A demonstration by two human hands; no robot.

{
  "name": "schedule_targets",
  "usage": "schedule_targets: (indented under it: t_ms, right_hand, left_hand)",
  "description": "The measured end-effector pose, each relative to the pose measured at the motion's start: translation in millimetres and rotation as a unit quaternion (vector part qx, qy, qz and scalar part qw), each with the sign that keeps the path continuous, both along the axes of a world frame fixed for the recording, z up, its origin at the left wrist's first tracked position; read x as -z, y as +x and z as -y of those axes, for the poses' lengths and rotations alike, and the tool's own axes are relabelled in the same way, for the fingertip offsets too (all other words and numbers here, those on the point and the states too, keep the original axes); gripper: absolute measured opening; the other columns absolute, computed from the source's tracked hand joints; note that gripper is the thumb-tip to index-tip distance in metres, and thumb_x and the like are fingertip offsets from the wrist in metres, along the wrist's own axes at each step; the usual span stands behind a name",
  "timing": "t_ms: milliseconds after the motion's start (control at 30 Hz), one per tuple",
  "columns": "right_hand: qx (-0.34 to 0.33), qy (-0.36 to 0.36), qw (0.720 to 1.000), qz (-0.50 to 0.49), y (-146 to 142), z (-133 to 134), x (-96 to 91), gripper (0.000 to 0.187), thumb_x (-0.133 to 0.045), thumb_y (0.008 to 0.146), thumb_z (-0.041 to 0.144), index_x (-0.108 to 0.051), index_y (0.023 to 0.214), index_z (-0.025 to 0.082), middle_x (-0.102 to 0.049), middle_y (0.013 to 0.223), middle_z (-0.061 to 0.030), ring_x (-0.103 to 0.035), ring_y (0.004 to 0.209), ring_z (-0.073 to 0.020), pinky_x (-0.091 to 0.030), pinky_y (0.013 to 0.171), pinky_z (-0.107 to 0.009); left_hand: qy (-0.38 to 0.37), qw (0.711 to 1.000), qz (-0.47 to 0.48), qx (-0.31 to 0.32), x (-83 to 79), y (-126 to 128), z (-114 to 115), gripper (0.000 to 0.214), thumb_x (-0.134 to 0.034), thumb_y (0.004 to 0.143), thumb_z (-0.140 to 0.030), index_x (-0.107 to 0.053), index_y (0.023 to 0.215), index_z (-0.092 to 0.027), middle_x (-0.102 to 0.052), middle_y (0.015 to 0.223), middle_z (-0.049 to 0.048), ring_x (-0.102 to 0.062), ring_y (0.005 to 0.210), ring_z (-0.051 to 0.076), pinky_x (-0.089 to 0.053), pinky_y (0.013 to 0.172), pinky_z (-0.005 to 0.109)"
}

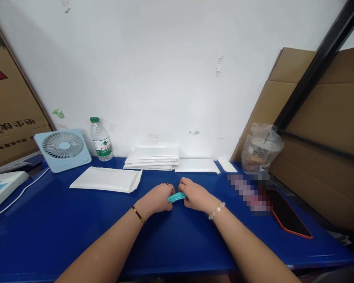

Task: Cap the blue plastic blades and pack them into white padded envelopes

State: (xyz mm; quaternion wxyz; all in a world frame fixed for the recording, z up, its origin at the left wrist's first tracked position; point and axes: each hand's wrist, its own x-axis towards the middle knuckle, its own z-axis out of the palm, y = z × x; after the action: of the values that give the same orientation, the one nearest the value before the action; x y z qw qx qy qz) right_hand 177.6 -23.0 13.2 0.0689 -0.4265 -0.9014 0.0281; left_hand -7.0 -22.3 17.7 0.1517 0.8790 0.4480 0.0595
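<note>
Your left hand [157,198] and your right hand [196,195] grip opposite ends of a thin, layered turquoise bundle [177,197] over the smooth blue tabletop [67,228]

Teal bundle [177,197] is being gripped by left hand [159,198], right hand [196,195] — blue tabletop [179,243] is being partly covered by white envelopes [103,179].

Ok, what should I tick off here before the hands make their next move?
1. Left hand gripping the teal bundle: ok.
2. Right hand gripping its other end: ok.
3. Number of layers in the bundle: cannot tell, the hands cover its ends.
4. Nearest white packet lying apart from both hands: ok.
5. That packet sealed: cannot tell.
6. Water bottle capped: ok.
</note>
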Motion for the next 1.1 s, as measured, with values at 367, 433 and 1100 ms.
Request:
schedule_targets:
  t_ms: [367, 433, 1100]
  right_hand:
    - [-0.005, 0.011, 0.999, 0.046, -2.4, 3.5, 2.2, 0.022, -0.053, 0.075, 0.015, -0.051, 0.096, 0.015, -0.056, 0.098, -0.0097, -0.052, 0.091, -0.0220, -0.042, 0.079, -0.032]
    - [0.003, 0.025, 0.998, 0.049, -4.4, 4.4, 0.9, 0.024, -0.053, 0.075, 0.015, -0.050, 0.099, 0.015, -0.056, 0.099, -0.0093, -0.053, 0.090, -0.0218, -0.043, 0.077, -0.032]
    - [0.050, -0.129, 0.849, -0.510, -16.5, 5.0, -1.1, 0.044, -0.026, 0.094, 0.049, -0.048, 0.124, 0.024, -0.051, 0.128, -0.0057, -0.045, 0.121, -0.0178, -0.033, 0.104, -0.036]
  left_hand:
    - [0.120, 0.989, -0.091, 0.006, 3.6, 13.3, 4.6, 0.021, -0.050, 0.074, -0.017, -0.053, 0.094, -0.014, -0.059, 0.099, 0.0117, -0.057, 0.091, 0.025, -0.046, 0.080, 0.036]
    - [0.115, 0.989, -0.094, 0.008, 2.0, 13.6, 4.5, 0.024, -0.048, 0.077, -0.018, -0.051, 0.100, -0.014, -0.061, 0.096, 0.0109, -0.059, 0.088, 0.024, -0.047, 0.077, 0.036]
    - [0.072, 0.997, -0.016, -0.021, 1.3, 19.2, 2.5, 0.026, -0.049, 0.075, -0.019, -0.048, 0.102, -0.019, -0.065, 0.087, 0.0079, -0.062, 0.081, 0.024, -0.043, 0.066, 0.029]
